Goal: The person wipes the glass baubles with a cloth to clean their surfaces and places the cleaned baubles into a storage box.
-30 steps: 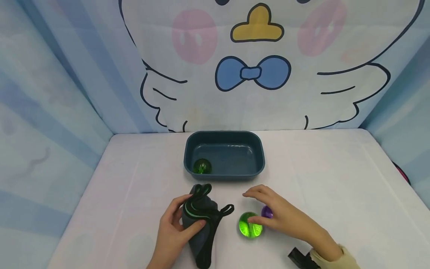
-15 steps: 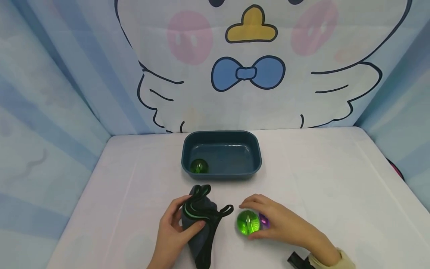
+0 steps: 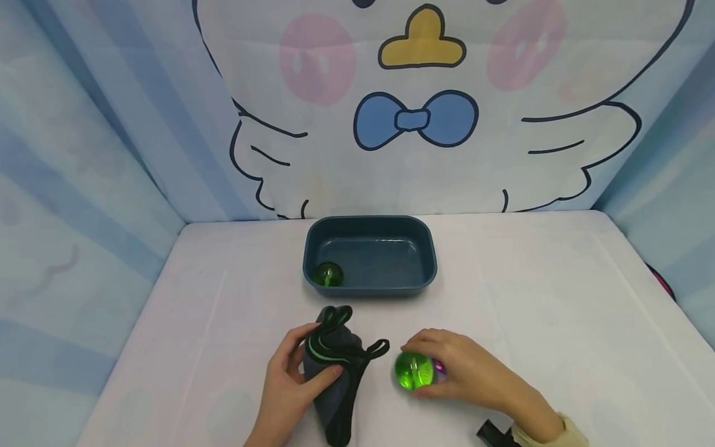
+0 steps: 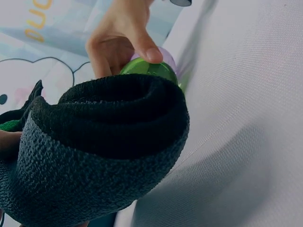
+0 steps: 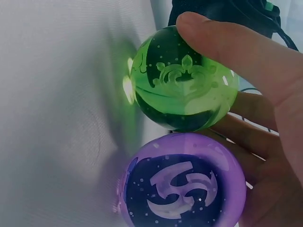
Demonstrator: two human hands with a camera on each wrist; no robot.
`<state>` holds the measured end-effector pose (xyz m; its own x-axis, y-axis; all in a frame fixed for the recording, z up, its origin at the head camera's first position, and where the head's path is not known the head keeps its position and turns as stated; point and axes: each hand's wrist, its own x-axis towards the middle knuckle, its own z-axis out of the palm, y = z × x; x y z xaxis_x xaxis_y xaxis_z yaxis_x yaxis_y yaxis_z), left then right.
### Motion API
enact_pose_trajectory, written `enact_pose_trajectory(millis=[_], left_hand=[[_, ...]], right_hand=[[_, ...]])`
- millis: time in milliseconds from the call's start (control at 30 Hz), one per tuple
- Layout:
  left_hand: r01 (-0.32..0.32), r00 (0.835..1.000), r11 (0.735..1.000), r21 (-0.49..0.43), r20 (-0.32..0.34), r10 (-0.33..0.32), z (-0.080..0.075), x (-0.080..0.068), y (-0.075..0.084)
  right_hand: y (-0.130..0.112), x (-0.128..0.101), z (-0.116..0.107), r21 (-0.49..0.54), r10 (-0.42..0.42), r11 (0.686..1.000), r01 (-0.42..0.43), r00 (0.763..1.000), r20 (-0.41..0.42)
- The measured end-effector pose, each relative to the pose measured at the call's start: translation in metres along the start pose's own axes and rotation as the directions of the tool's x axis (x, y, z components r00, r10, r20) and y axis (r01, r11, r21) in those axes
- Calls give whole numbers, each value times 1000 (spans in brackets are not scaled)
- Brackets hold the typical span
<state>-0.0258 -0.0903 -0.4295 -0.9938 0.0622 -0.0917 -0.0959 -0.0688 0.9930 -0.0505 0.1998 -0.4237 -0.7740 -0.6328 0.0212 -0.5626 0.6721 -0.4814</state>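
Note:
In the head view my left hand [image 3: 293, 385] grips a folded dark grey cloth [image 3: 335, 397] with black edging, black loops and a thin green stripe. The cloth [image 4: 94, 161] fills much of the left wrist view, its rolled black end showing. My right hand [image 3: 475, 369] curls its thumb and fingers round a clear green ball [image 3: 414, 371] on the table. Behind that ball, under the palm, sits a purple ball [image 3: 439, 370], partly hidden. Seen from the right wrist, the thumb lies on the green ball [image 5: 184, 80], and the purple ball [image 5: 184, 184] is close beside it.
A dark blue rectangular tub [image 3: 385, 289] stands at the table's back, with another green ball [image 3: 328, 274] in its front left corner. The table has a white cloth [image 3: 530, 298]. Printed curtains [image 3: 84, 186] rise at the back and both sides.
My right hand has come down and drawn back slightly, its fingers closing round the green ball. The purple ball now lies nearer the green one. The left hand and cloth have stayed put.

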Motion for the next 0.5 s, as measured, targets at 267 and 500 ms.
enact_pose_trajectory(millis=[267,500], left_hand=[[-16,1000,1000,-5,1,16,1,2,-1],[-39,999,999,-20,10,40,2,4,3]], right_hand=[[1,-3,5,-8,-58,998,58,994,-89],[2,-1,1,76,-122,986,146,957,-262]])
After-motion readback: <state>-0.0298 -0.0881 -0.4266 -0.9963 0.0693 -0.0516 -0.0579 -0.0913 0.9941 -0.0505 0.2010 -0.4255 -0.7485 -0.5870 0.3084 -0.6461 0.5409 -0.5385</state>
